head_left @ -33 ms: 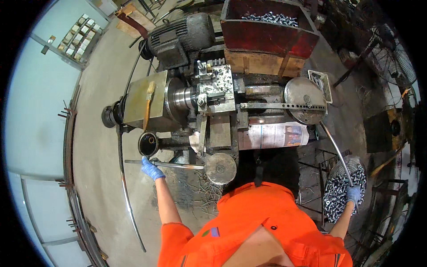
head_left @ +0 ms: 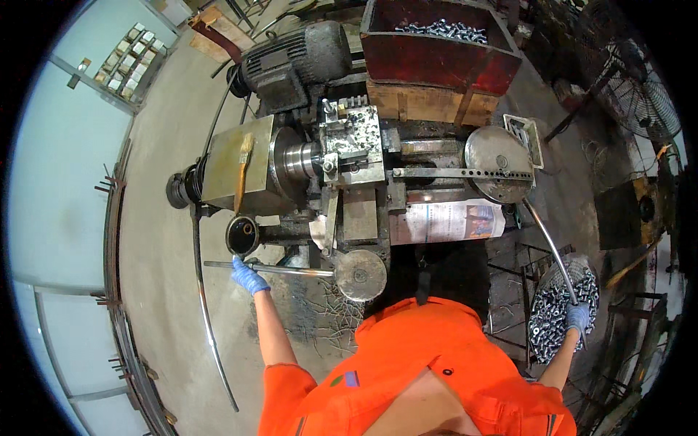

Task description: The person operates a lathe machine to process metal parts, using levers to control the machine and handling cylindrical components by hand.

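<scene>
A blue glove covers my left hand [head_left: 249, 277], whose fingers close around a horizontal metal lever [head_left: 302, 271] ending at a round steel disc [head_left: 360, 276]. Far to the right, my right hand [head_left: 578, 317], also gloved, wraps the lower end of a long bent metal lever [head_left: 545, 229]. That lever slopes down from a larger round plate [head_left: 499, 164] on the lathe-like machine. Beneath the right hand sits a round basket full of short shiny metal parts [head_left: 552, 330]. Just above my left hand is a dark cup [head_left: 242, 236]. The tool block [head_left: 354, 145] at the machine's middle is speckled with chips.
A brush [head_left: 243, 171] lies on the metal housing [head_left: 224, 163]. Behind stand an electric motor [head_left: 298, 64] and a red bin [head_left: 436, 64] holding metal parts. Newspaper [head_left: 447, 221] lies under the slide. Metal shavings [head_left: 334, 309] litter the floor; a fan [head_left: 640, 98] stands at right.
</scene>
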Available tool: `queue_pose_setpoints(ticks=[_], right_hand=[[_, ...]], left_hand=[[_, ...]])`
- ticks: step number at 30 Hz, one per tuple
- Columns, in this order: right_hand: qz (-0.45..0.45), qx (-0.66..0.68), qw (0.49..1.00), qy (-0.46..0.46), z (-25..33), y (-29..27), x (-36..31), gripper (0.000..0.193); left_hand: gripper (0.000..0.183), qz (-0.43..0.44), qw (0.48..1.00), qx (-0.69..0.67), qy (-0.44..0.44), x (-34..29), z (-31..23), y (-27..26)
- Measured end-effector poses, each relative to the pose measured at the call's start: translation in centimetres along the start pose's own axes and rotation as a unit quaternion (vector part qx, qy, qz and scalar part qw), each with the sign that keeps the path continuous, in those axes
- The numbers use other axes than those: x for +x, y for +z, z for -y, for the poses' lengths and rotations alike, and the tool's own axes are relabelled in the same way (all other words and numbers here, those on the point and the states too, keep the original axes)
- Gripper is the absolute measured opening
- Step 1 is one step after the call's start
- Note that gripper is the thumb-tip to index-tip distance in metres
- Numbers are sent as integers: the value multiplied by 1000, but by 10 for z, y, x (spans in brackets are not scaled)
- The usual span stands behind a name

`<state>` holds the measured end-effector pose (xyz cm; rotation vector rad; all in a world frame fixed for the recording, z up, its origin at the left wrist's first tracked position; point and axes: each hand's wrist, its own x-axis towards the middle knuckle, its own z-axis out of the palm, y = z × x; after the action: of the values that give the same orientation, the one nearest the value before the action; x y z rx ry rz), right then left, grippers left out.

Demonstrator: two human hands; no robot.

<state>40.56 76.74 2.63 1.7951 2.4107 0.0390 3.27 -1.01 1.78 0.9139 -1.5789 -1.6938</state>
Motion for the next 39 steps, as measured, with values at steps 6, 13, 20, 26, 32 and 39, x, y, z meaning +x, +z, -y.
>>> queue_pose_setpoints(ticks=[6,13,20,26,32,39], right_hand=[[-1,-12,1000,-16,3,-1,-2,38],[-7,5,1000,4,3,2,-4,40],[-40,1,999,0,3,5,-8,44],[-13,10,1000,-6,-2,9,-5,43],[-4,-14,1000,1,-13,22,3,45],[-7,-3,1000,11,-1,10,-7,43]], left_hand=[[31,-4,1000,-5,-11,-1,1,-1],[31,-18,1000,-9,-13,-1,-1,2],[29,-10,1000,7,-21,4,1,-2],[34,-6,1000,-6,18,1,3,0],[31,-6,1000,0,-13,3,4,-1],[32,4,1000,-14,-7,7,8,-5]])
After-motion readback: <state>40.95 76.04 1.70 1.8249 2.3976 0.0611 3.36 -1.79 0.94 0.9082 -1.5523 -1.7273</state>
